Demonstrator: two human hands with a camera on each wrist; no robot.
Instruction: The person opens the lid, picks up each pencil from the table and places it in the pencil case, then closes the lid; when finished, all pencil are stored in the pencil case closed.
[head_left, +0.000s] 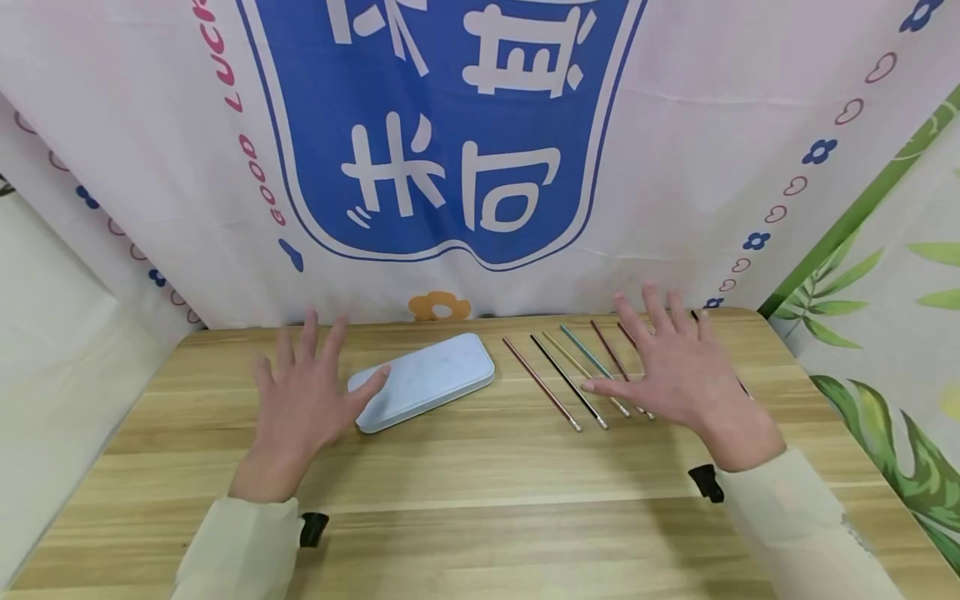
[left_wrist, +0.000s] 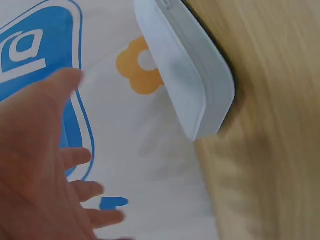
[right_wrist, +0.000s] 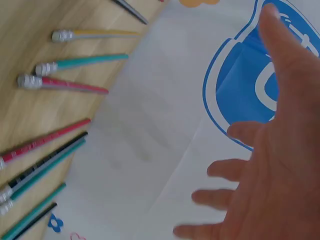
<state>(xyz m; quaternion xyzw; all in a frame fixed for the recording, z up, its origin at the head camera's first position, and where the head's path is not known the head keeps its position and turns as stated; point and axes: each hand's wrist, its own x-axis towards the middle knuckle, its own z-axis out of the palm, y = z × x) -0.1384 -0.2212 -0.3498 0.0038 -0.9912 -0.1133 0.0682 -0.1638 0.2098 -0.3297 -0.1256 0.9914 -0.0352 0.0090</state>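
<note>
My left hand (head_left: 303, 404) is held with fingers spread over the left of the table. Its thumb overlaps the near-left end of a pale blue, zippered pencil case (head_left: 423, 379); in the left wrist view, hand (left_wrist: 35, 165) and case (left_wrist: 185, 75) appear apart. Likewise spread, my right hand (head_left: 682, 375) holds nothing and hides part of a row of pencils. Left of it lie a red pencil (head_left: 542, 383), a black pencil (head_left: 568, 381), a yellow pencil (head_left: 566, 354) and a teal pencil (head_left: 581, 346), eraser ends toward me. The right wrist view shows several more pencils, including a dark red one (right_wrist: 47, 142).
The wooden table (head_left: 450, 517) ends at a hanging white cloth (head_left: 660, 208) with a blue printed panel. Leaf-patterned cloth (head_left: 885, 333) hangs along the right side, and plain white material (head_left: 52, 350) lies beyond the left edge.
</note>
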